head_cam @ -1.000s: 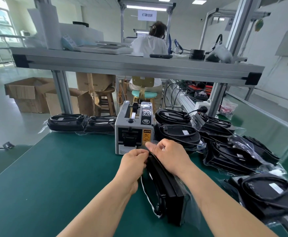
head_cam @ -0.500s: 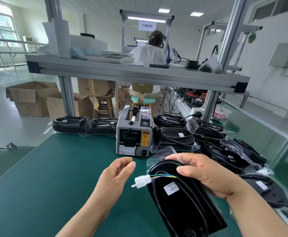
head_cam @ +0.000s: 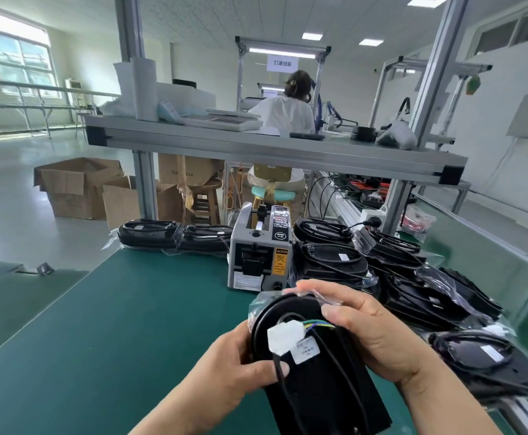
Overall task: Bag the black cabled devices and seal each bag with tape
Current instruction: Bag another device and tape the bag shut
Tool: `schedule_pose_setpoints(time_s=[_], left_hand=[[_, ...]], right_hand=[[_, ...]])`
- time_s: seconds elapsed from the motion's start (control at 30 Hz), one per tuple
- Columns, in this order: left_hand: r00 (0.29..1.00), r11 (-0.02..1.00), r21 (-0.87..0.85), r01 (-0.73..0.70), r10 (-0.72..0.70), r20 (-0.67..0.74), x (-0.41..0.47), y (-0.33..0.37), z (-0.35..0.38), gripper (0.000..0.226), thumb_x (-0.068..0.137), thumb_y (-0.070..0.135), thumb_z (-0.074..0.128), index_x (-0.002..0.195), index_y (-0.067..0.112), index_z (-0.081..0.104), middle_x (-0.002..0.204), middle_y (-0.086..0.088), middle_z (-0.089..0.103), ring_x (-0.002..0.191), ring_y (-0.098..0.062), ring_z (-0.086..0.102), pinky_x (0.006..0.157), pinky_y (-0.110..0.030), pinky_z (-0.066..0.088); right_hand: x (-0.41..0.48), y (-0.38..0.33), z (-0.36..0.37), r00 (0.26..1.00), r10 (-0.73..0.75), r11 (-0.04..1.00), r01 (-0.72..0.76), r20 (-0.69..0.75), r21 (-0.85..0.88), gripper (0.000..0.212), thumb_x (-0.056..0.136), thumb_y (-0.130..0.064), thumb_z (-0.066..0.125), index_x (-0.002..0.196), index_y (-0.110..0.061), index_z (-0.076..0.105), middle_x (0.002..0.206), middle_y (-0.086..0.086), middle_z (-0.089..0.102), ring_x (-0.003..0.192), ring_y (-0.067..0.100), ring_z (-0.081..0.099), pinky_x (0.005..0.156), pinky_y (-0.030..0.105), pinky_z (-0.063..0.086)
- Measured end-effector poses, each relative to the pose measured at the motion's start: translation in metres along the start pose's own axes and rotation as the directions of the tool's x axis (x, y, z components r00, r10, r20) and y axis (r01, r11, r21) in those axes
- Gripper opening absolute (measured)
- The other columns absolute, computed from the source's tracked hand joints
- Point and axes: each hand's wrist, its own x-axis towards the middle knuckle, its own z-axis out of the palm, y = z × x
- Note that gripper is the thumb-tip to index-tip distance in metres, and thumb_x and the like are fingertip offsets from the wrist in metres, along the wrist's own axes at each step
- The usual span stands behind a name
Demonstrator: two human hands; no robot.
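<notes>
**Loose connector and thin film: snag, tear or slip risk before sealing**

Both hands are on one black device [head_cam: 328,403], held just above the green surface [head_cam: 115,324], near the person and in front of the tape dispenser [head_cam: 259,255]. The left hand [head_cam: 234,372] is curled round the device's left edge, thumb pressing the cable [head_cam: 280,376] down. The right hand [head_cam: 375,337] is curled over the far right rim, fingers pinching the clear bag [head_cam: 262,304] there. Film shows only around the far rounded end. Cannot tell how much of the body is inside.

Risks, as judged:
- The white connector [head_cam: 284,339] and its coloured wires [head_cam: 319,324] sit proud on top. If they are outside the film or not tucked flat, they could catch the bag mouth and stop it closing.
- The film looks thin and bunched under the right fingers. A hard pull over the rim or over connector corners could tear it.
- The cable loop is held by one thumb. If that lets go, it may spring out and poke past the seal line.
- Fetching tape frees one hand, which leaves a one-hand hold on a smooth, film-covered body that could slide out or drop onto the surface.
- Bagged devices [head_cam: 334,262] are crowded just right of the dispenser, so a careless reach could knock them.
</notes>
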Motion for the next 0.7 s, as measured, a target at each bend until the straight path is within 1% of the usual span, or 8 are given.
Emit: schedule_pose_setpoints(time_s=[0.1,0.17,0.23,0.3,0.37,0.47,0.57,0.7], left_hand=[[0.961,0.988,-0.141,0.058,-0.093,-0.260,-0.005,-0.003,-0.021,0.043,0.069,0.027,0.086,0.110,0.019,0.072,0.109,-0.011,0.074,0.091,-0.020,0.071,0.072,-0.034,0.058],[0.877,0.972,-0.232,0.043,-0.148,-0.457,-0.004,-0.004,-0.043,0.028,0.081,0.016,0.078,0.107,0.008,0.070,0.099,-0.016,0.075,0.079,-0.023,0.072,0.063,-0.034,0.059],[0.759,0.941,-0.338,0.007,-0.224,-0.611,0.000,-0.008,-0.074,0.016,0.093,0.012,0.063,0.107,0.004,0.065,0.094,-0.014,0.076,0.074,-0.024,0.073,0.059,-0.036,0.059],[0.641,0.889,-0.454,-0.057,-0.316,-0.700,0.007,-0.013,-0.109,0.017,0.097,0.016,0.059,0.112,0.009,0.062,0.100,-0.011,0.075,0.084,-0.025,0.071,0.070,-0.040,0.058],[0.568,0.844,-0.522,-0.122,-0.371,-0.734,0.017,-0.020,-0.139,0.017,0.097,0.021,0.061,0.112,0.013,0.060,0.105,-0.009,0.072,0.093,-0.026,0.067,0.077,-0.043,0.054],[0.526,0.790,-0.593,-0.156,-0.442,-0.727,0.040,-0.030,-0.169,0.010,0.094,0.022,0.066,0.098,0.014,0.060,0.096,-0.007,0.070,0.090,-0.023,0.064,0.082,-0.047,0.053],[0.520,0.778,-0.614,-0.133,-0.473,-0.712,0.067,-0.038,-0.183,0.013,0.092,0.020,0.069,0.096,0.011,0.061,0.092,-0.009,0.069,0.085,-0.023,0.064,0.075,-0.046,0.054],[0.494,0.795,-0.600,-0.091,-0.487,-0.720,0.099,-0.048,-0.200,0.021,0.091,0.018,0.072,0.102,0.005,0.062,0.104,-0.016,0.069,0.100,-0.032,0.065,0.072,-0.043,0.054]], right_hand=[[0.027,-0.012,0.021,0.983,-0.033,0.987,0.004,-0.178,-0.158,0.033,0.097,-0.028,0.063,0.129,-0.035,0.065,0.135,-0.008,0.064,0.129,0.005,0.055,0.117,0.046,0.036],[0.040,-0.012,0.032,0.941,-0.086,0.985,0.031,-0.327,-0.170,0.039,0.091,-0.038,0.067,0.130,-0.037,0.062,0.127,-0.024,0.065,0.119,-0.010,0.057,0.112,0.032,0.040],[0.050,0.004,0.039,0.849,-0.083,0.985,-0.008,-0.522,-0.170,0.040,0.094,-0.038,0.065,0.133,-0.034,0.059,0.118,-0.023,0.067,0.109,-0.007,0.061,0.100,0.021,0.044],[0.059,0.031,0.053,0.774,-0.003,0.981,-0.120,-0.634,-0.151,0.040,0.096,-0.035,0.061,0.135,-0.026,0.057,0.115,-0.022,0.063,0.108,-0.002,0.060,0.097,0.026,0.048],[0.072,0.058,0.076,0.796,0.111,0.957,-0.247,-0.595,-0.151,0.041,0.095,-0.036,0.062,0.133,-0.024,0.055,0.115,-0.014,0.062,0.106,0.004,0.060,0.098,0.036,0.053],[0.103,0.085,0.112,0.862,0.200,0.937,-0.307,-0.466,-0.165,0.049,0.094,-0.038,0.064,0.138,-0.025,0.047,0.124,-0.007,0.059,0.101,0.007,0.064,0.092,0.035,0.057],[0.140,0.091,0.134,0.896,0.179,0.941,-0.276,-0.406,-0.194,0.066,0.094,-0.041,0.063,0.151,-0.031,0.031,0.138,-0.012,0.048,0.113,0.000,0.057,0.101,0.030,0.050],[0.183,0.091,0.140,0.883,0.206,0.933,-0.307,-0.422,-0.188,0.077,0.098,-0.040,0.057,0.158,-0.024,0.012,0.155,-0.002,0.038,0.131,0.002,0.043,0.097,0.017,0.033]])
